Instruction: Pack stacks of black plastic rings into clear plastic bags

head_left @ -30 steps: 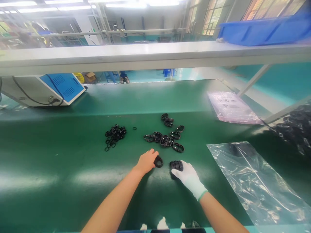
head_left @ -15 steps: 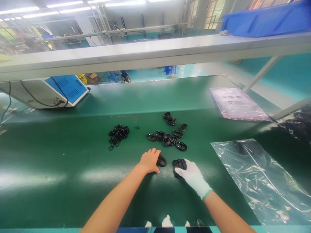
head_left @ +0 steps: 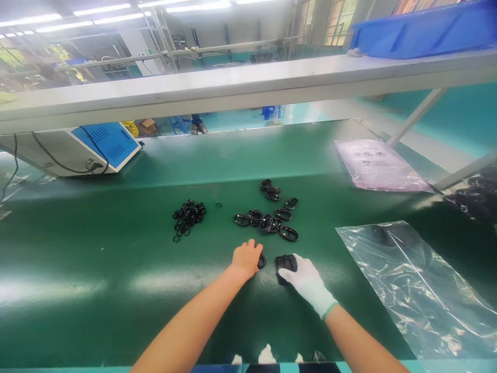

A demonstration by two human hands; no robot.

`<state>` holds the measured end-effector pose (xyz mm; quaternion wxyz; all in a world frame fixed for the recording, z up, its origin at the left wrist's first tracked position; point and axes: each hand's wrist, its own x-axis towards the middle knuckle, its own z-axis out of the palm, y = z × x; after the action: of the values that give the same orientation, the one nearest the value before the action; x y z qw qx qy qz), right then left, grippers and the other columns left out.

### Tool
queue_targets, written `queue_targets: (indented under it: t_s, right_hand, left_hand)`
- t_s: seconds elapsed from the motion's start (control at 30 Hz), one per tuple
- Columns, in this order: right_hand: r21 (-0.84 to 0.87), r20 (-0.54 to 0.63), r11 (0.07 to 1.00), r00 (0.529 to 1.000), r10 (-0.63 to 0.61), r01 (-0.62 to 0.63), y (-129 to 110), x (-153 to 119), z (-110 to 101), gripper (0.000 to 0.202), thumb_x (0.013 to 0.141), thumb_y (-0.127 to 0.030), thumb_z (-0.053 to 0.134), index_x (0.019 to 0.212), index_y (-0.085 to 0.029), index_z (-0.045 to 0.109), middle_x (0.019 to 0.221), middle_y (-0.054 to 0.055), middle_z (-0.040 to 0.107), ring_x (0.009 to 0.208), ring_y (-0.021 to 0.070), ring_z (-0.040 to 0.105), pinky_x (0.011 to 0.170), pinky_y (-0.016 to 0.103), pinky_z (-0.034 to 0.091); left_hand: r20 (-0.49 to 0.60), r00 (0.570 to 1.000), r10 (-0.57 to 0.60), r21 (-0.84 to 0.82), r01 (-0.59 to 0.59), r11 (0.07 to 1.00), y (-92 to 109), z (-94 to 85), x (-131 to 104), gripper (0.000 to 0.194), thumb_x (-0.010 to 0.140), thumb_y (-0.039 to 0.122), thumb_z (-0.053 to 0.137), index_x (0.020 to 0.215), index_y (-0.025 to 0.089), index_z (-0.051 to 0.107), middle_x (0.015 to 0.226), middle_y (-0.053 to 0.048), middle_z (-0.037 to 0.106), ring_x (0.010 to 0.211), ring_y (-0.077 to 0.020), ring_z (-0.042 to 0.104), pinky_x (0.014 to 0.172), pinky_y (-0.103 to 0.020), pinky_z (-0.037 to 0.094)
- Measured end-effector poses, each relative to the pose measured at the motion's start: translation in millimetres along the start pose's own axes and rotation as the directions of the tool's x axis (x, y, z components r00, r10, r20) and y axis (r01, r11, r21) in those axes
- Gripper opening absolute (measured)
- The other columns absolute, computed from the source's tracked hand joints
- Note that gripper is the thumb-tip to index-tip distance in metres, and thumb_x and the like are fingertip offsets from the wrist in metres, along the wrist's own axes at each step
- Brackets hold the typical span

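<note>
- I am looking down at a green desk (head_left: 97, 269) under a grey shelf (head_left: 233, 88), in a bright workshop.
- A scatter of black oval rings (head_left: 267, 220) is lying just beyond my hands; left of that scatter a pile of small black rings (head_left: 188, 215) is sitting, and right of it a clear plastic bag (head_left: 407, 280) is lying flat.
- My bare left hand (head_left: 247, 257) is covering one oval ring (head_left: 261, 261) near the scatter, grip curling onto it.
- My gloved right hand (head_left: 306, 280) is gripping a stack of rings (head_left: 286, 263), grip closing around it.
</note>
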<state>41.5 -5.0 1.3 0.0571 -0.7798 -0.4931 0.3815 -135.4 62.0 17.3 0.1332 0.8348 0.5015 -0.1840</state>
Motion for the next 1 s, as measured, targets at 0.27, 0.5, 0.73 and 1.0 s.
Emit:
queue_targets:
  t_s: [0.27, 0.5, 0.73, 1.0]
  right_hand:
    - [0.013, -0.015, 1.000, 1.000, -0.005, 0.006, -1.4, -1.5, 0.5, 0.049, 0.068, -0.045, 0.055, 0.109, -0.020, 0.052, 0.099, 0.009, 0.054, 0.088, 0.0210, 0.056, 0.074, 0.028, 0.040]
    - [0.059, -0.032, 0.998, 0.999, -0.019, 0.021, -1.0, -2.9, 0.5, 0.045, 0.066, -0.043, 0.054, 0.106, -0.021, 0.052, 0.096, 0.007, 0.053, 0.089, 0.0205, 0.055, 0.075, 0.028, 0.040]
    - [0.035, -0.020, 0.999, 1.000, -0.023, 0.024, 5.2, 3.2, 2.4, 0.046, 0.066, -0.042, 0.056, 0.107, -0.022, 0.052, 0.096, 0.006, 0.054, 0.088, 0.0196, 0.055, 0.075, 0.028, 0.040]
    - [0.007, -0.055, 0.998, 0.997, 0.058, -0.057, -4.0, -2.3, 9.1, 0.065, 0.061, -0.051, 0.058, 0.115, -0.017, 0.045, 0.109, 0.012, 0.048, 0.100, 0.0257, 0.051, 0.078, 0.032, 0.041]
  left_hand:
    - [-0.007, 0.972, -0.234, -0.259, 0.224, 0.939, 24.1, -0.8, -4.4, 0.071, 0.052, 0.027, 0.073, 0.116, 0.013, 0.045, 0.115, -0.017, 0.047, 0.108, -0.0324, 0.044, 0.085, -0.042, 0.041]
    - [-0.070, 0.993, -0.098, -0.736, 0.015, 0.677, 24.7, 26.1, -31.6, 0.078, 0.058, 0.021, 0.069, 0.127, 0.027, 0.033, 0.119, -0.003, 0.048, 0.102, -0.0152, 0.050, 0.090, -0.025, 0.041]
    - [-0.108, 0.990, -0.095, -0.758, -0.020, 0.651, 36.9, 48.3, -31.1, 0.079, 0.058, 0.022, 0.070, 0.128, 0.031, 0.034, 0.112, -0.001, 0.052, 0.100, -0.0168, 0.050, 0.091, -0.032, 0.039]
    - [-0.114, 0.991, -0.071, -0.781, -0.045, 0.622, 32.8, 52.8, -26.3, 0.081, 0.055, 0.023, 0.073, 0.126, 0.034, 0.035, 0.107, 0.001, 0.052, 0.097, -0.0171, 0.050, 0.089, -0.032, 0.039]
